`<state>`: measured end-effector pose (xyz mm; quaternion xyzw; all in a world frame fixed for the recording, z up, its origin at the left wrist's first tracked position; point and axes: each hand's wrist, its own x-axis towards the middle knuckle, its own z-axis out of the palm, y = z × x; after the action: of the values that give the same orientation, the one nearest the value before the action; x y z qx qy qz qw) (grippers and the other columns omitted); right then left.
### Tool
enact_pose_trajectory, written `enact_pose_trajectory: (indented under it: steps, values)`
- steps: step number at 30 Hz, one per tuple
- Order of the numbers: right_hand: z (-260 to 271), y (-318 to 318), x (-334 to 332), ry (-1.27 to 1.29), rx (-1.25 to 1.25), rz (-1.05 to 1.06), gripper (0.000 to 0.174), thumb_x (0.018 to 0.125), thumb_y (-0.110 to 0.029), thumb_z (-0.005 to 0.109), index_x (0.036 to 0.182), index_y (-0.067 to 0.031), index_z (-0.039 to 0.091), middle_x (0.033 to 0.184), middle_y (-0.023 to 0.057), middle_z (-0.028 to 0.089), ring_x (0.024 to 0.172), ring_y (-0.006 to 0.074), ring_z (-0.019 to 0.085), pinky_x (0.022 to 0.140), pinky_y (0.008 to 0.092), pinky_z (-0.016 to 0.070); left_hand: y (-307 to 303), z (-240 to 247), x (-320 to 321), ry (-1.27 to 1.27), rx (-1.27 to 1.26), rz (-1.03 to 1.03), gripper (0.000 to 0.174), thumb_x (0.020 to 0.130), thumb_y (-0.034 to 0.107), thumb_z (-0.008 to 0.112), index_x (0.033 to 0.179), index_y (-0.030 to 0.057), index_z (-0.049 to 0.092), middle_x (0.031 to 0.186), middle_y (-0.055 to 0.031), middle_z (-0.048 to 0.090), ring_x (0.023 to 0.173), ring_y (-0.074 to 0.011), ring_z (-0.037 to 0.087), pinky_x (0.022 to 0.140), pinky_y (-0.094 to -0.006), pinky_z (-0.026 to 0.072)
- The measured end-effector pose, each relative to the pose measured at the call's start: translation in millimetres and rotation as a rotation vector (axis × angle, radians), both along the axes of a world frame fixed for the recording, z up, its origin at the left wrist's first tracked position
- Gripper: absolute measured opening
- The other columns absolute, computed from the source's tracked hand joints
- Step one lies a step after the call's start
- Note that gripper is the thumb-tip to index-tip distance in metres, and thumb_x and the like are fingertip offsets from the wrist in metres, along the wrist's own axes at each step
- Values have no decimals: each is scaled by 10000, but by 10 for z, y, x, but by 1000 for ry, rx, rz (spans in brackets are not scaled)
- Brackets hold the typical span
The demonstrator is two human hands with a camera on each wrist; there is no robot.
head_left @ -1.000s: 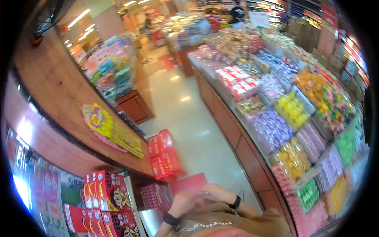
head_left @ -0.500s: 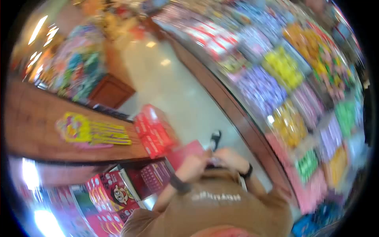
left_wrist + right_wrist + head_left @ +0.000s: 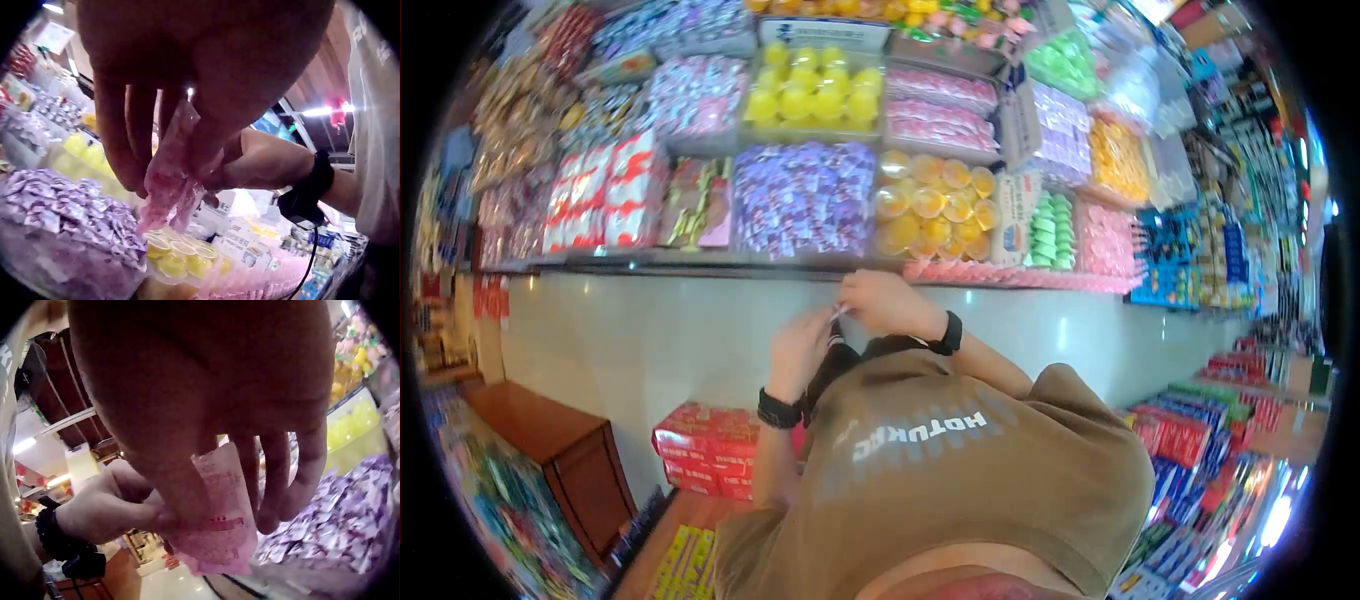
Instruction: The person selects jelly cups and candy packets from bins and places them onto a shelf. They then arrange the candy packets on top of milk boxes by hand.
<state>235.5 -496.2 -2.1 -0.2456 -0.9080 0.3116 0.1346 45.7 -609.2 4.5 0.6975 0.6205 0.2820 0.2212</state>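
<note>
In front of the person's waist, the left hand [image 3: 800, 348] and the right hand [image 3: 892, 303] meet over a small pink printed plastic packet [image 3: 219, 531]. In the left wrist view the left thumb and fingers pinch the crinkled, translucent pink packet [image 3: 170, 197], with the right hand [image 3: 265, 161] close behind it. The right wrist view has the right thumb pressed on the packet's printed face, while the left hand [image 3: 106, 503] grips its near side. Only a small pale bit of the packet shows in the head view. The packet's contents are hidden.
A sweets counter stands ahead with purple-wrapped sweets [image 3: 805, 200], yellow jelly cups [image 3: 815, 90], orange jelly cups [image 3: 935, 205] and red-white packs [image 3: 605, 195]. Red boxes [image 3: 705, 445] sit behind at left near a wooden cabinet [image 3: 550, 450]. Stocked shelves [image 3: 1200, 450] stand at right rear.
The person has turned right, from looking along the aisle to facing the sweets counter. Both hands stay together in front of the body. The red boxes now lie at lower left.
</note>
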Motion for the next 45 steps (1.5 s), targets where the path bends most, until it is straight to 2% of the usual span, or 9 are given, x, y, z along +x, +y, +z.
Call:
enact_pose_trajectory:
  steps: [6,9,15,18,19,21,24,30,45]
  values:
    - [315,538,543,-51,-98,-551,257,868,-96,620,1104,-58,713,1095,136,708,1030,359,658,864,459,527,1388,116,367,-14,204,-235,273,900,57,660,1169,67,708,1108,-120,724,990,-328,692,842,-409,562]
    - [-88,1081,945,157,233,-596,288,884,-76,593,1151,-55,699,1161,169,687,1066,393,638,867,470,528,2060,33,724,-62,304,-275,296,900,45,643,1189,56,703,1151,-142,711,1053,-339,675,902,-411,547]
    - [-23,2046,1348,208,222,-919,362,892,-87,597,1250,-37,609,1238,228,633,1128,419,607,942,486,495,3314,-571,1377,-148,292,-273,328,884,27,588,1196,2,685,1226,-209,669,1165,-386,611,1019,-461,479]
    - [-462,2554,1572,118,405,-867,412,887,-123,622,1281,-18,566,1295,259,589,1219,434,551,1030,526,435,3827,-949,1670,-23,185,-231,383,910,83,548,1266,-26,636,1318,-249,622,1242,-416,565,1093,-495,423]
    - [-624,2731,1615,55,238,-873,644,865,-150,639,1443,52,441,1476,313,455,1382,466,412,1192,524,306,4059,-1132,1761,221,201,-211,438,946,130,514,1353,-19,577,1385,-269,574,1307,-438,520,1143,-493,383]
    - [-926,2877,1753,-91,414,-816,555,901,-248,585,1368,47,531,1456,318,471,1415,490,359,1225,579,209,4180,-1285,1818,368,220,-275,488,996,246,460,1410,-1,540,1438,-285,523,1377,-424,468,1195,-505,317]
    - [-1159,2761,1861,-386,283,-676,563,929,-327,544,1352,45,551,1445,293,503,1416,439,391,1200,542,243,4010,-1184,1853,427,245,-235,455,953,266,513,1306,-9,590,1400,-213,576,1321,-372,522,1122,-476,402]
    - [-1109,2724,1793,-71,241,-881,580,981,-386,497,1416,-3,528,1496,193,504,1422,334,421,1153,529,292,3997,-895,2016,416,114,-145,408,938,260,551,1256,10,602,1395,-181,581,1317,-346,521,1090,-471,418]
    - [-1246,2798,1824,-133,160,-824,581,972,-413,523,1428,-53,528,1524,171,466,1396,368,416,1107,568,325,4054,-1244,1941,446,181,-149,349,966,265,539,1235,69,647,1276,-130,633,1203,-331,571,1015,-488,429]
